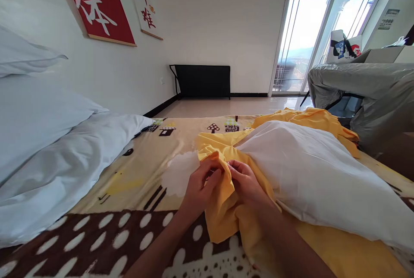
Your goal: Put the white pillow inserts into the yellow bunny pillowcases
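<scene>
A yellow pillowcase (221, 224) lies bunched in front of me on the bed. My left hand (201, 184) is closed on a raised fold of its fabric, thumb against the cloth. Just beside it, my right hand (246, 181) pinches the same fabric with fingertips pressed together. A plump white pillow (310, 170) rests to the right, with yellow cloth beneath it and against its left end. Exactly what part of the cloth sits between my fingertips is partly hidden.
White pillows (106, 144) are piled along the left. Under everything spreads a patterned bedsheet (142, 183) in cream and brown. More yellow cloth (300, 117) lies behind the pillow. A grey-covered table (365, 75) stands at right, and a black panel (204, 81) leans against the far wall.
</scene>
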`<state>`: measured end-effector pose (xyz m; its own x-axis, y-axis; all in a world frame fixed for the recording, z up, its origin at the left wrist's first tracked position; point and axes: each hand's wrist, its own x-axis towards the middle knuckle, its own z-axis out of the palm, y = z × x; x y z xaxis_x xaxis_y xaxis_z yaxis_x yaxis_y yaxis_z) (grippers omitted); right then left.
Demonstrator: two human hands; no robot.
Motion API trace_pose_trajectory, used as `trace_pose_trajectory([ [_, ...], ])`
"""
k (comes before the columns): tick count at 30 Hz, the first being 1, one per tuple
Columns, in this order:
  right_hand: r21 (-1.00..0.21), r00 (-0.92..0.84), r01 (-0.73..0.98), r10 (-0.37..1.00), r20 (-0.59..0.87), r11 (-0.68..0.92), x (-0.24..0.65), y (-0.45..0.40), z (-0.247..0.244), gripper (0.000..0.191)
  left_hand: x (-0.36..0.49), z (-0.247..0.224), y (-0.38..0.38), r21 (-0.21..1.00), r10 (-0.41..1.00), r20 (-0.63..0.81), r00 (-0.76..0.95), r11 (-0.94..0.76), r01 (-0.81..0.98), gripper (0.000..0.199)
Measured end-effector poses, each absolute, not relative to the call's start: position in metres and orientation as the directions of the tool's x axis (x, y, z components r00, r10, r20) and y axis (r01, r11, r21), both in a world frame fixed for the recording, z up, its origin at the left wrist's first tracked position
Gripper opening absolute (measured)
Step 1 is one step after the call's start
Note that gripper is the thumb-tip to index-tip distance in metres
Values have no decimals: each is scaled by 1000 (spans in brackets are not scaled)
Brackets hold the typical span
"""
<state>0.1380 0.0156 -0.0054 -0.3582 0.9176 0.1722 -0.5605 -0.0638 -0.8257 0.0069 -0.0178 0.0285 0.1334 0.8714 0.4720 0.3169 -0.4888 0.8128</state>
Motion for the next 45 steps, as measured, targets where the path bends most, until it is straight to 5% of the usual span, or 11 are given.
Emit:
trace_pose_trajectory([
  [12, -909, -239, -238, 886, 397, 343, 139, -5, 15, 13, 1, 33, -18, 897, 939, 324, 118, -344, 277, 22],
  [20, -923, -246, -194, 895, 373, 331, 137, -7, 14, 8, -6, 34, -14, 982, 964, 172, 203, -185, 48, 24],
  [33, -846, -146, 206, 871, 470, 491, 138, -8, 13, 11, -22, 53, -18, 972, 878, 86, 470, -178, 154, 24],
  [38, -897, -76, 95, 901, 427, 433, 141, -5, 15, 12, -19, 46, -14, 986, 918, 123, 377, -156, 57, 24],
  [45, -951, -218, -123, 927, 305, 283, 141, -4, 16, 18, -16, 41, -11, 976, 933, 173, 316, -205, 69, 31],
])
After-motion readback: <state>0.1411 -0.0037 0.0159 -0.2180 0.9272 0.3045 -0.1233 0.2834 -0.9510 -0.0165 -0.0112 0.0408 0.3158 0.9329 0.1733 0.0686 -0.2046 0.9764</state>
